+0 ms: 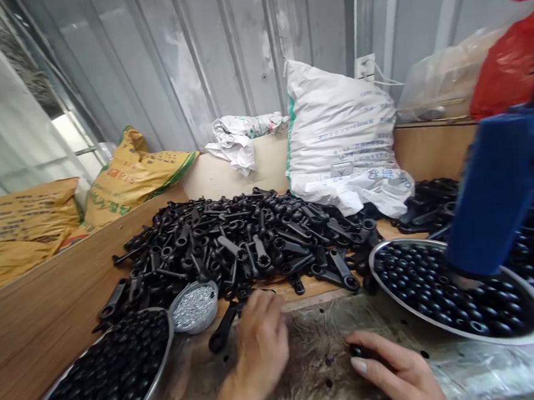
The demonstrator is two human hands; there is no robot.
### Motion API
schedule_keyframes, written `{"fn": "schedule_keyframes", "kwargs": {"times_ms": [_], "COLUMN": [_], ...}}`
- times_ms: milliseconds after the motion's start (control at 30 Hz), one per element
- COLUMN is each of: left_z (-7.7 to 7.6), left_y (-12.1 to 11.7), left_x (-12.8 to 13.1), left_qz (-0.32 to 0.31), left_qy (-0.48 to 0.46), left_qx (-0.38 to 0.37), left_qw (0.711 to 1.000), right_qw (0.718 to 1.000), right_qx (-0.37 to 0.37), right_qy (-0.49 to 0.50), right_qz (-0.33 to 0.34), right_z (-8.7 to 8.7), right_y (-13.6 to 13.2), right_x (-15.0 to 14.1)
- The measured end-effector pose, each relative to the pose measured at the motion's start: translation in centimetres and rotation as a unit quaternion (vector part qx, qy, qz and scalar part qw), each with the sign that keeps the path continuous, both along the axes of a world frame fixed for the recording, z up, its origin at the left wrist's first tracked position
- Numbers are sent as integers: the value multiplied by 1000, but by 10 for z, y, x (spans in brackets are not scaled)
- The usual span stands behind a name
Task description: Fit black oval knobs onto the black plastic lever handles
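My left hand (260, 340) rests knuckles-up on the worktop, its fingers closed around the end of a black lever-shaped handle part (222, 330) that sticks out to the left. My right hand (395, 371) lies low at the front, fingers curled over a small black knob (356, 351). A big heap of the same black handle parts (247, 244) covers the wooden bench just beyond both hands.
A metal basin of black knobs (456, 296) stands right, another basin (101, 376) front left, with a small bowl of silvery bits (194, 307) beside it. A blue sleeve (495, 190) of another person reaches in at right. White sack (345, 139) and yellow sacks (128, 176) behind.
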State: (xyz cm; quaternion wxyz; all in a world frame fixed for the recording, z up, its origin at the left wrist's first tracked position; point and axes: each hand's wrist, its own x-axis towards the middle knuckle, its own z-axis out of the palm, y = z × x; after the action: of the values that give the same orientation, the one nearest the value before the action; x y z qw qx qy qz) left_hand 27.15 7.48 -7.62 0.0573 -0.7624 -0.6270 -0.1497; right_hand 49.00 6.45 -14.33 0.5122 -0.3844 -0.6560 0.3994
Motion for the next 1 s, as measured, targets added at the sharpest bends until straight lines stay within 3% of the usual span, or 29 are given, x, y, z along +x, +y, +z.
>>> {"fn": "schedule_keyframes", "kwargs": {"times_ms": [67, 167, 267, 367, 467, 533, 600, 667, 767, 833, 900, 1000], "left_z": [9, 7, 6, 16, 32, 38, 31, 13, -23, -39, -44, -35], "left_y": [30, 59, 69, 69, 56, 38, 15, -8, -33, -41, -46, -55], "left_x": [-15, -23, -22, -23, -27, -27, -23, -15, -5, -4, -7, -13], "left_qz": [-15, -40, -54, -51, -38, -37, -23, 2, 24, 30, 28, 25], "left_qy": [62, 132, 173, 173, 131, -14, -230, -373, -370, -352, -343, -340], "left_qx": [-25, -77, -107, -110, -79, -53, -33, -18, -8, -3, 13, 62], "left_qw": [998, 987, 978, 977, 987, 998, 972, 928, 929, 935, 939, 938], "right_qw": [989, 950, 919, 912, 922, 932, 946, 966, 993, 1000, 1000, 997], "right_qx": [-91, -153, -181, -189, -183, -178, -168, -146, -79, -21, 27, 73], "right_qy": [112, 263, 330, 339, 320, 299, 267, 208, 84, 24, -1, 18], "right_qz": [21, 71, 116, 130, 121, 104, 76, 45, 17, 1, -10, 3], "right_z": [-6, -5, 1, 4, 3, 1, 0, 2, 10, 17, 23, 28], "right_y": [3, 1, -2, -2, -1, -1, -2, -4, -9, -15, -22, -35], "right_x": [4, 3, 0, 0, 1, 2, 3, 3, 1, -1, -5, -12]}}
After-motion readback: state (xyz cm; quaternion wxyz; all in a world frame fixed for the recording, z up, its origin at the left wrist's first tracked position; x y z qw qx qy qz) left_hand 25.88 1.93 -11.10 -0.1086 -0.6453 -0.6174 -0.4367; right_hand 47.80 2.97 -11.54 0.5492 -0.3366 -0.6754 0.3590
